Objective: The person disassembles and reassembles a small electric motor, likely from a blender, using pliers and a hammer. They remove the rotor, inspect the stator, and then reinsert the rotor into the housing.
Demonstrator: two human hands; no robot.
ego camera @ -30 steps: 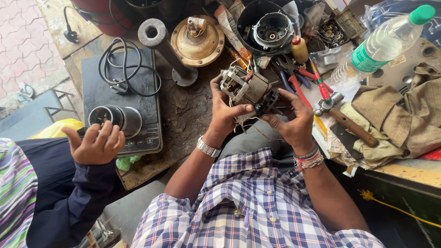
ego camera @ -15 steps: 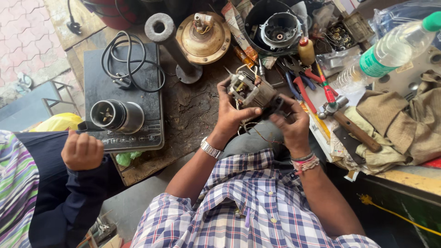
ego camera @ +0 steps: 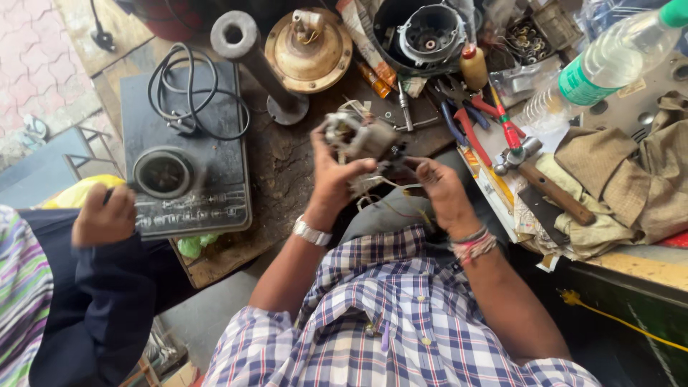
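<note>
Cluttered repair bench (ego camera: 287, 208), dark worn top, tools all over. Nearest: both hands up over its near edge. Left hand (ego camera: 333, 175) clamps a small motor assembly (ego camera: 358, 136) from the side; right hand (ego camera: 441, 190) pinches its loose wires (ego camera: 390, 190) below. Motor looks dense, stiff metal core; thin leads look fragile, so grip the frame, not the windings. Near left corner: another person's hand (ego camera: 104, 215) fisted beside a flat black appliance (ego camera: 186, 158) with coiled cord. Right edge: hammer (ego camera: 545, 183), rags. Far edge: brass housing (ego camera: 308, 46), red pliers (ego camera: 491, 115), plastic bottle (ego camera: 602, 61).
</note>
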